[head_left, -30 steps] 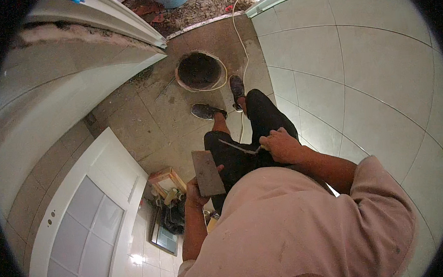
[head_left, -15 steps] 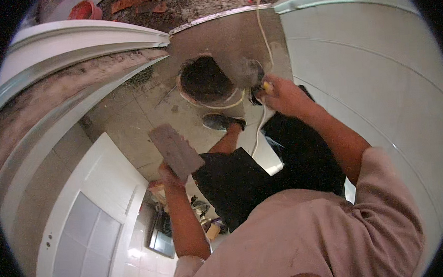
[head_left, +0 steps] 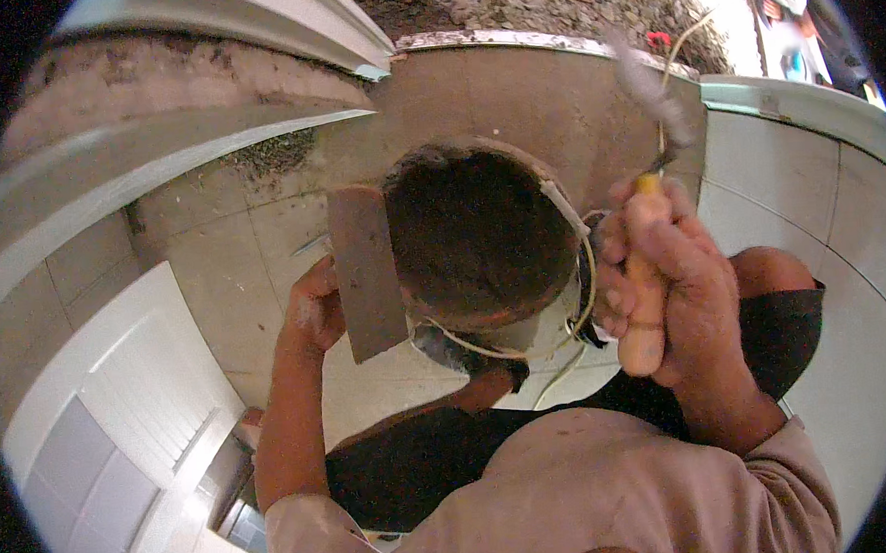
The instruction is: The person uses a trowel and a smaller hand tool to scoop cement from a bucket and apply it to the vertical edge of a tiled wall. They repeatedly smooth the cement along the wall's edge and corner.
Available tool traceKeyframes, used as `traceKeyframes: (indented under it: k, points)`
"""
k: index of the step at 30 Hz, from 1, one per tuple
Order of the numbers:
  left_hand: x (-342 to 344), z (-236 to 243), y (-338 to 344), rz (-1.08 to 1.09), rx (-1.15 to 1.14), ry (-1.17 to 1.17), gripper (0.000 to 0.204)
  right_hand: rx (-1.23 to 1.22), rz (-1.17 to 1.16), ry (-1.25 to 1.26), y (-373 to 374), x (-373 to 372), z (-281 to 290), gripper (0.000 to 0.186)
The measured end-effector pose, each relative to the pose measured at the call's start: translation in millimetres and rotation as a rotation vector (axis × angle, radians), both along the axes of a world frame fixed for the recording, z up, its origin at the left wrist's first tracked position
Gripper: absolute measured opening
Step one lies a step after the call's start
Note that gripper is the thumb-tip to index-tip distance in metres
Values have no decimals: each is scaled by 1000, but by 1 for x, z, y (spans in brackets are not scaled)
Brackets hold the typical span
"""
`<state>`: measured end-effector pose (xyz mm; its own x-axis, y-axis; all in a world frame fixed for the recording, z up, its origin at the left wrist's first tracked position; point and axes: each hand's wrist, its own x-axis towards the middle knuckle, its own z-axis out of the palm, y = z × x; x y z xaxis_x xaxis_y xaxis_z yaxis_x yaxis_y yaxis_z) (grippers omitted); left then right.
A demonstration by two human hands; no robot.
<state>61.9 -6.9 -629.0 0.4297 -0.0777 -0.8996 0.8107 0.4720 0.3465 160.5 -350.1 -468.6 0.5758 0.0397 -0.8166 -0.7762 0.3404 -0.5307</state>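
Observation:
My right hand [head_left: 679,284] is closed round the pale wooden handle of a trowel [head_left: 650,316] with a yellow collar. Its grey blade points away from me and is smeared by motion. At the left, my left hand [head_left: 316,305] grips a flat, rectangular grey plastering float [head_left: 368,275]; the fingers are partly hidden behind it. The float is held close against the near-left rim of a round bucket [head_left: 559,195]. Inside the bucket it is dark, so the contents are hard to make out. The trowel is to the right of the bucket, apart from it.
A pale cord [head_left: 559,379] trails over the floor by the bucket. My shoe [head_left: 452,348] is just under its near side. A white door [head_left: 117,364] stands at the left and a pale tiled wall [head_left: 844,285] at the right. Rubble [head_left: 539,1] lies beyond the threshold [head_left: 511,39].
The bucket now appears larger and closer beneath me. The float has turned more upright and come up against the bucket. My right hand has risen nearer with the trowel, away from the bucket's side.

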Motion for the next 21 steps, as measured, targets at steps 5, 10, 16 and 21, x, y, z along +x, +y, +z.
traceKeyframes:
  k: [5, 10, 16, 21]
  points:
    - [-5, 2, -8, 8, 13, -108, 55, -3, 83, -172, 4, -3, -23, 40]
    - [-23, -7, -9, 200, 78, -77, 46, 77, 271, -184, 16, -19, -22, 31]
    - [-58, 17, 51, 309, 277, -184, 49, -447, 898, -637, -8, -38, -55, 37]
    - [-56, 50, 73, 387, 408, -262, 45, -932, 1488, -1207, 15, -43, -57, 35]
